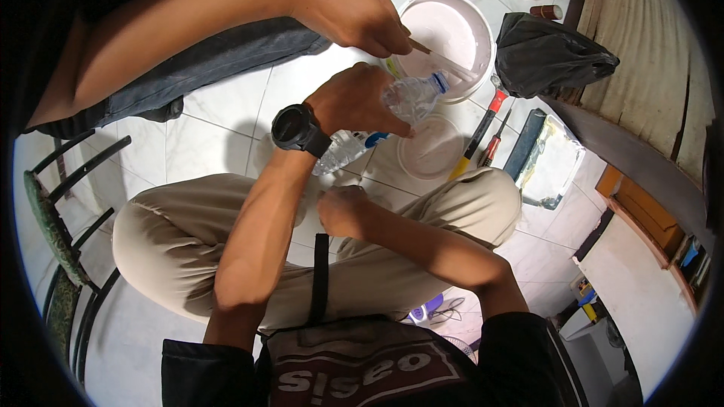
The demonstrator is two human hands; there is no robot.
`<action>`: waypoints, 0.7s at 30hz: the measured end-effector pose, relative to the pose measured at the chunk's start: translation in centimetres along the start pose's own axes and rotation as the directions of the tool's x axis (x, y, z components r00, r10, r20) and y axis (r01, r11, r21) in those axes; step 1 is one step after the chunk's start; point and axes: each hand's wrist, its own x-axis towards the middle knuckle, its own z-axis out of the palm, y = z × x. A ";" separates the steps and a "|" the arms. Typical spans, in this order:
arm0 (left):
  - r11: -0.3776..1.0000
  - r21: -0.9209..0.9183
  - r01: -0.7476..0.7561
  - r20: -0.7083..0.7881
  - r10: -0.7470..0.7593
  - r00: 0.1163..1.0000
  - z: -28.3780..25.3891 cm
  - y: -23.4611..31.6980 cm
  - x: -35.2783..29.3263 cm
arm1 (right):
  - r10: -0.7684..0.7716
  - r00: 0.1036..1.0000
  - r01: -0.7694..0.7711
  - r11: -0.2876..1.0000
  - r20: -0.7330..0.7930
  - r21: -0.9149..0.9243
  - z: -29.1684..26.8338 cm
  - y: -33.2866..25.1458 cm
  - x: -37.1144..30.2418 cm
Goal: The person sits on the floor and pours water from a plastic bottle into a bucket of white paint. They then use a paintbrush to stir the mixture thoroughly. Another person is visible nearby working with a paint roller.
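My left hand [356, 108], a black watch at its wrist, is wrapped round a clear plastic bottle [411, 98]. The bottle lies tilted, with its uncapped, blue-ringed neck over the near rim of a white bucket [486, 26]. Pale, thick liquid fills much of the bucket. Another person's hand [362, 19] holds a stirring stick [452, 66] that reaches into it, coated pale toward the far end. My right hand [347, 209] is curled closed above my lap, apart from the bottle; whatever its fingers hold, if anything, is hidden.
Right of the round, pale-smeared lid [431, 147] lie a red, black and yellow tool [480, 132], a screwdriver [494, 143] and a smeared tray [554, 158]. A black plastic bag [554, 56] sits by the wooden boards [641, 53]. A metal-framed chair [56, 226] stands left.
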 end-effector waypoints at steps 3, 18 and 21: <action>0.999 -0.029 -0.030 -0.009 0.030 1.000 0.0 0.0 0.2 | 0.025 1.000 -0.025 1.000 0.013 0.004 -0.3 -0.3 0.0; 0.999 -0.043 -0.009 -0.005 0.009 1.000 -0.7 1.1 0.1 | 0.089 0.996 -0.090 0.995 0.031 0.049 -1.5 -0.7 -0.6; 0.999 -0.042 -0.028 -0.058 0.026 0.998 -0.4 0.3 0.0 | 0.081 0.994 -0.083 0.996 0.071 0.028 -1.4 -0.7 0.0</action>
